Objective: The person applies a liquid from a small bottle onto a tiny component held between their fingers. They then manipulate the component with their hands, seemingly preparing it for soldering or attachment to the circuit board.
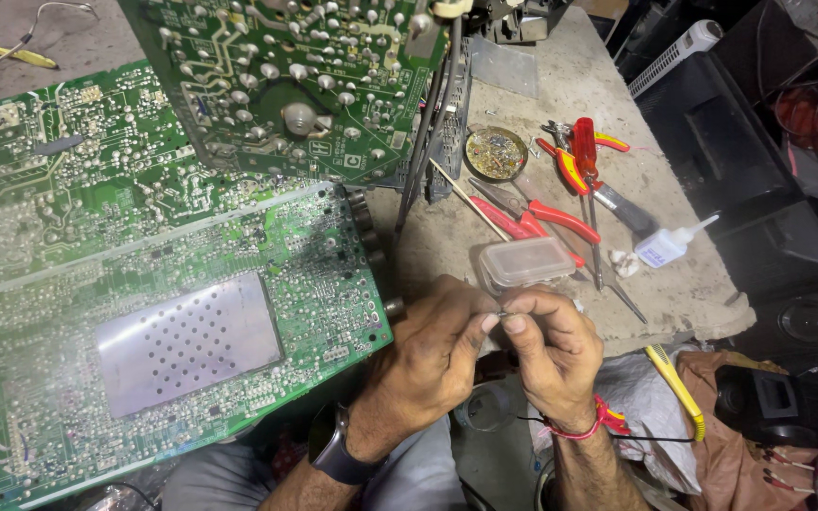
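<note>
- Small metal part (502,313), too tiny to identify, sits pinched between the fingertips of both hands, just above the near edge of the surface (560,85).
- Left hand (433,355) is closed, thumb and forefinger pressed on the part from the left; a dark watch (336,456) wraps its wrist.
- Right hand (551,350) is closed too, thumb and forefinger gripping the same part from the right; a red thread band (581,431) circles its wrist.
- Directly behind the hands lies a small clear plastic box (525,262), nearly touching the knuckles.
- Beyond the box rest red-handled pliers (534,216) and, further back, red-and-yellow-handled cutters (579,156), with a thin screwdriver (596,241) lying between them.
- A round tin (496,153) filled with small bits stands near the cutters.
- A small white squeeze bottle (666,246) with a pointed nozzle lies to the right of the tools.
- To the left, a large green circuit board (172,322) with a perforated metal shield lies solder side up, its corner just beside the left hand.
- A second green circuit board (286,85) stands tilted behind it, black cables (428,132) hanging from its edge.
- A yellow-handled tool (674,383) rests on white cloth right of the right wrist.
</note>
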